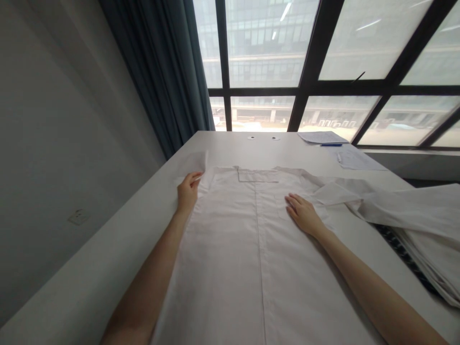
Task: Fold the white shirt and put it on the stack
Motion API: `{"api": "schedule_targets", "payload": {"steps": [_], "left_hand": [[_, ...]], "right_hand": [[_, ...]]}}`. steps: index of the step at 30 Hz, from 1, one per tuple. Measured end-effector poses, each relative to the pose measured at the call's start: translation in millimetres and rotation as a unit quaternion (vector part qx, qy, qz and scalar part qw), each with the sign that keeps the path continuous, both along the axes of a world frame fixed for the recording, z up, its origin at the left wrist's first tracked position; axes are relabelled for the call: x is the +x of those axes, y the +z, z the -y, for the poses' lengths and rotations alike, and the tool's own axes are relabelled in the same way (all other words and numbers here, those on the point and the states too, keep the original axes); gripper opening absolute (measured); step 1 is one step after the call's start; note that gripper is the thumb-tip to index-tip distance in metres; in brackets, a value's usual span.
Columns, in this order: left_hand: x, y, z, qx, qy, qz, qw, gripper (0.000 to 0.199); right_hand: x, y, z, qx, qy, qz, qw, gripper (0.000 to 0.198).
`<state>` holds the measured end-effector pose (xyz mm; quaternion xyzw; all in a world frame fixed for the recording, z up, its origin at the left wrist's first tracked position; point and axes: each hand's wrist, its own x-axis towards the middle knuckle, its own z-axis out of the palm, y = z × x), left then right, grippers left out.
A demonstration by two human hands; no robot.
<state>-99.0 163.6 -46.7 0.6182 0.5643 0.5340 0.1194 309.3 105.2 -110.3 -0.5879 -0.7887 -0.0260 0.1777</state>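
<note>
A white long-sleeved shirt lies spread out on the white table, its collar toward the window and its front seam running down the middle. At the left shoulder edge, my left hand pinches the fabric of the sleeve, which is partly lifted. My right hand rests flat on the chest beside a pocket outline, fingers stretched out. From the right shoulder the other sleeve stretches out to the right.
Folded white garments are stacked at the right edge, with a black patterned item beneath. Papers and a blue pen lie at the far right. A wall and dark blue curtain border the left; windows stand behind.
</note>
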Motion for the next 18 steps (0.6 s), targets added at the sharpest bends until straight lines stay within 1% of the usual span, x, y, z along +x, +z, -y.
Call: {"api": "schedule_targets", "payload": {"steps": [2, 3, 5, 6, 7, 8, 9, 10, 11, 13, 14, 15, 16, 18], "left_hand": [[27.6, 3.1, 7.5, -0.049, -0.101, -0.032, 0.993, 0.026], [39.0, 4.2, 12.1, -0.08, -0.158, -0.053, 0.983, 0.026], [55.6, 4.8, 20.8, -0.15, -0.264, -0.102, 0.947, 0.027], [60.8, 4.4, 24.2, -0.182, -0.302, -0.126, 0.927, 0.028], [64.1, 3.6, 26.5, -0.205, -0.326, -0.148, 0.911, 0.029], [65.8, 2.6, 27.6, -0.214, -0.336, -0.165, 0.902, 0.029], [66.2, 1.6, 27.5, -0.21, -0.332, -0.175, 0.903, 0.028], [65.6, 0.8, 26.6, -0.195, -0.312, -0.178, 0.913, 0.027], [64.5, 0.2, 25.1, -0.172, -0.277, -0.18, 0.928, 0.027], [61.4, -0.5, 21.8, -0.121, -0.176, -0.198, 0.956, 0.029], [60.1, -1.0, 20.7, -0.102, -0.122, -0.221, 0.962, 0.03], [59.2, -2.1, 20.2, -0.088, -0.075, -0.251, 0.961, 0.031], [58.9, -4.0, 20.4, -0.08, -0.04, -0.285, 0.954, 0.031], [60.4, -11.0, 22.2, -0.081, -0.007, -0.35, 0.933, 0.032]], "right_hand": [[0.2, 0.0, -0.2, 0.0, 0.0, 0.002, 1.0, 0.044], [0.4, -0.1, -0.3, -0.001, -0.001, 0.003, 1.0, 0.045], [0.9, -0.4, -0.6, -0.001, -0.001, 0.005, 1.0, 0.045], [1.2, -0.6, -0.8, -0.001, -0.001, 0.005, 1.0, 0.045], [1.5, -0.8, -0.9, 0.0, 0.0, 0.005, 1.0, 0.045], [1.7, -1.0, -1.0, 0.001, 0.0, 0.005, 1.0, 0.044], [1.8, -1.2, -1.1, 0.002, 0.001, 0.005, 1.0, 0.044], [1.9, -1.3, -1.1, 0.003, 0.002, 0.005, 1.0, 0.044], [2.0, -1.4, -1.1, 0.004, 0.002, 0.005, 1.0, 0.044], [1.9, -1.2, -0.8, 0.006, 0.001, 0.006, 1.0, 0.044], [1.9, -1.1, -0.7, 0.006, 0.001, 0.006, 1.0, 0.044], [1.8, -0.9, -0.5, 0.006, 0.001, 0.007, 1.0, 0.044], [1.8, -0.6, -0.4, 0.005, 0.001, 0.007, 1.0, 0.044], [1.7, -0.2, -0.2, 0.003, 0.002, 0.005, 1.0, 0.044]]}}
